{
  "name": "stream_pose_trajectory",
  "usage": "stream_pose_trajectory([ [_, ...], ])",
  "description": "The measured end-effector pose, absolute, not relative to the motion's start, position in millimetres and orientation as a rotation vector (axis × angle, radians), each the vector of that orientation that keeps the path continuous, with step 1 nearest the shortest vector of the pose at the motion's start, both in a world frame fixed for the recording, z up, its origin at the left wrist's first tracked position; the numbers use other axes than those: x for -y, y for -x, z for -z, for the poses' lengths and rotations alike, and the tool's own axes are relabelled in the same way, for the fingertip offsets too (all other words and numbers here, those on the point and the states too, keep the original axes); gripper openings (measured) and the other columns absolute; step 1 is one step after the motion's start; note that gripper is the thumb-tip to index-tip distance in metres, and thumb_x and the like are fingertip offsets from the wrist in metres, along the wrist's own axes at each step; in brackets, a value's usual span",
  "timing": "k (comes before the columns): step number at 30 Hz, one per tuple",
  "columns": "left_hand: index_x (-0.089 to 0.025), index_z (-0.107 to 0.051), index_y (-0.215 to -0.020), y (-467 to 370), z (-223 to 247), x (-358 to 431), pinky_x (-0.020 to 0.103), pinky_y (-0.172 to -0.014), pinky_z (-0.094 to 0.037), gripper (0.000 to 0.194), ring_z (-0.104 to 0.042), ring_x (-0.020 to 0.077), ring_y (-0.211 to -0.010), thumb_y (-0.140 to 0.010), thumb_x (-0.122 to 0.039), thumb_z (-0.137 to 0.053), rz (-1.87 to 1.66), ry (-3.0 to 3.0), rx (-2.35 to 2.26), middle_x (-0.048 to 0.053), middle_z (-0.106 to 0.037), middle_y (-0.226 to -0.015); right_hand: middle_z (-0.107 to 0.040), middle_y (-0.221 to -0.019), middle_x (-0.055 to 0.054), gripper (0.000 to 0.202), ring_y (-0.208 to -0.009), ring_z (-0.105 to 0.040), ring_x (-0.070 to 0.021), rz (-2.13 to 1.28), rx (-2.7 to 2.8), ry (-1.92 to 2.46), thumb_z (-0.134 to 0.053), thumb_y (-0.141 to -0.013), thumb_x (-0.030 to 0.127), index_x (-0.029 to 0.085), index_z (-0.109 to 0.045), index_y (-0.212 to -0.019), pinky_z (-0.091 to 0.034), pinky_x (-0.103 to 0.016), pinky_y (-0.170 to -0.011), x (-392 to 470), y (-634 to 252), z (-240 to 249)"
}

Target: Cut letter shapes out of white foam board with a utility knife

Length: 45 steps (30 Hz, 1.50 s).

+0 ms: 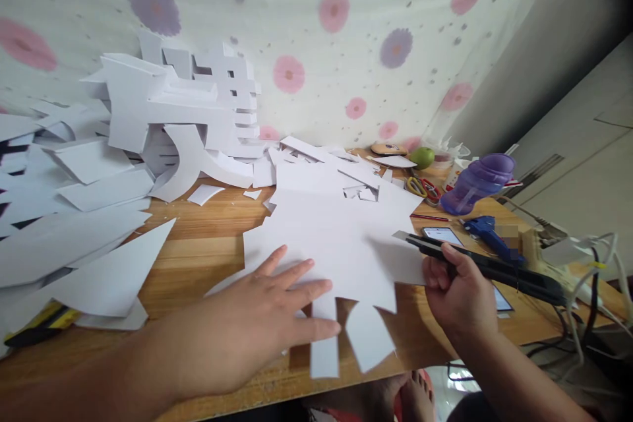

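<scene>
While left hand (257,323) presses it, white cut foam sheet (336,237), jagged edges, tabbed bottom

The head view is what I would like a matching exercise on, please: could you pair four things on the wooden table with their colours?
Things:
1. glue gun
2. bottle
3. round fruit
4. cut sheet under the left hand

Colours:
a. white
b. green
c. blue
d. purple

Pairs: 1-c, 2-d, 3-b, 4-a

The right hand grips a black utility knife at the sheet's edge.
</scene>
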<state>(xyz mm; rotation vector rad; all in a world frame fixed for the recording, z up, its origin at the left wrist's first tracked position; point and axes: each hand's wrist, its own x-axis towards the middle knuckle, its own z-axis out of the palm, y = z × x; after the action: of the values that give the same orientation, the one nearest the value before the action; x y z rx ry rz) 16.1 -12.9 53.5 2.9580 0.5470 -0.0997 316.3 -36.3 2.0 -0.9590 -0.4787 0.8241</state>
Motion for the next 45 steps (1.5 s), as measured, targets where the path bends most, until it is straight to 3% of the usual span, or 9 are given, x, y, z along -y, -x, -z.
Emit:
stream_pose_trajectory([
  [4,-0.032,-0.065,-0.117,-20,-61,4,0.049,-0.116,-0.028,0.037,-0.056,0.0254,-0.123,-0.080,-0.028,-0.070,0.125,-2.873,-0.484,0.002,-0.062,-0.131,-0.046,-0.046,0.008,0.025,-0.037,-0.042,-0.0052,-0.864,0.380,1.099,-0.079,-0.061,0.021,0.019,-0.054,-0.059,-0.040,-0.018,-0.037,62,-298,-2],
  [7,-0.024,-0.068,-0.109,-32,-51,1,0.043,-0.110,-0.035,0.025,-0.061,0.0238,-0.112,-0.085,-0.032,-0.067,-0.019,-2.929,-0.573,0.006,-0.067,-0.117,-0.055,-0.050,0.005,0.024,-0.042,-0.051,-0.0079,-0.926,0.406,1.225,-0.084,-0.056,0.025,0.017,-0.063,-0.064,-0.048,-0.019,-0.043,80,-294,-5],
  [11,-0.021,-0.064,-0.117,-44,-38,6,0.041,-0.103,-0.041,0.039,-0.058,0.0267,-0.116,-0.083,-0.039,-0.071,-0.128,-3.001,-0.628,0.009,-0.064,-0.125,-0.064,-0.055,0.000,0.022,-0.048,-0.059,-0.0125,-1.009,0.648,1.385,-0.084,-0.061,0.032,0.017,-0.070,-0.069,-0.052,-0.023,-0.048,86,-310,-15],
  [15,-0.019,-0.061,-0.122,-51,-27,23,0.042,-0.105,-0.040,0.048,-0.053,0.0289,-0.125,-0.085,-0.048,-0.068,-0.179,-3.037,-0.584,0.009,-0.057,-0.138,-0.067,-0.062,0.000,0.011,-0.059,-0.064,-0.0172,-0.864,0.869,1.370,-0.077,-0.072,0.032,0.024,-0.073,-0.079,-0.057,-0.029,-0.060,71,-335,-31],
  [18,-0.013,-0.059,-0.128,-57,-17,33,0.043,-0.105,-0.040,0.063,-0.049,0.0324,-0.130,-0.086,-0.060,-0.060,-0.155,-3.042,-0.581,0.016,-0.052,-0.142,-0.072,-0.077,-0.001,0.022,-0.065,-0.068,-0.0202,-0.919,1.024,1.291,-0.078,-0.072,0.036,0.027,-0.073,-0.091,-0.059,-0.035,-0.065,55,-343,-36],
  [24,-0.006,-0.056,-0.130,-61,-6,34,0.045,-0.105,-0.041,0.086,-0.045,0.0368,-0.133,-0.079,-0.074,-0.055,-0.022,-2.999,-0.634,0.024,-0.047,-0.143,-0.075,-0.097,-0.002,0.028,-0.086,-0.072,-0.0180,-0.986,1.751,1.293,-0.077,-0.078,0.028,0.027,-0.070,-0.105,-0.058,-0.027,-0.078,28,-327,-17],
  [33,-0.008,-0.059,-0.129,-58,7,33,0.043,-0.105,-0.038,0.071,-0.047,0.0329,-0.131,-0.085,-0.063,-0.056,-0.115,-3.116,-0.586,0.022,-0.050,-0.142,-0.076,-0.102,-0.003,0.026,-0.091,-0.072,-0.0191,-0.984,1.885,1.254,-0.072,-0.082,0.025,0.028,-0.069,-0.108,-0.059,-0.027,-0.079,7,-323,-4],
  [39,-0.015,-0.062,-0.126,-58,4,32,0.040,-0.103,-0.035,0.057,-0.049,0.0284,-0.130,-0.093,-0.058,-0.044,-0.186,-3.162,-0.626,0.018,-0.054,-0.139,-0.076,-0.101,-0.001,0.027,-0.090,-0.073,-0.0164,-0.960,1.935,1.201,-0.073,-0.082,0.022,0.029,-0.069,-0.108,-0.059,-0.023,-0.079,4,-321,-6],
  [45,-0.014,-0.062,-0.127,-57,1,32,0.041,-0.104,-0.034,0.073,-0.047,0.0297,-0.132,-0.078,-0.069,-0.060,-0.165,-3.154,-0.624,0.017,-0.051,-0.143,-0.076,-0.100,-0.002,0.024,-0.087,-0.073,-0.0157,-0.925,1.966,1.206,-0.072,-0.083,0.025,0.028,-0.069,-0.106,-0.059,-0.022,-0.076,3,-321,-8],
])
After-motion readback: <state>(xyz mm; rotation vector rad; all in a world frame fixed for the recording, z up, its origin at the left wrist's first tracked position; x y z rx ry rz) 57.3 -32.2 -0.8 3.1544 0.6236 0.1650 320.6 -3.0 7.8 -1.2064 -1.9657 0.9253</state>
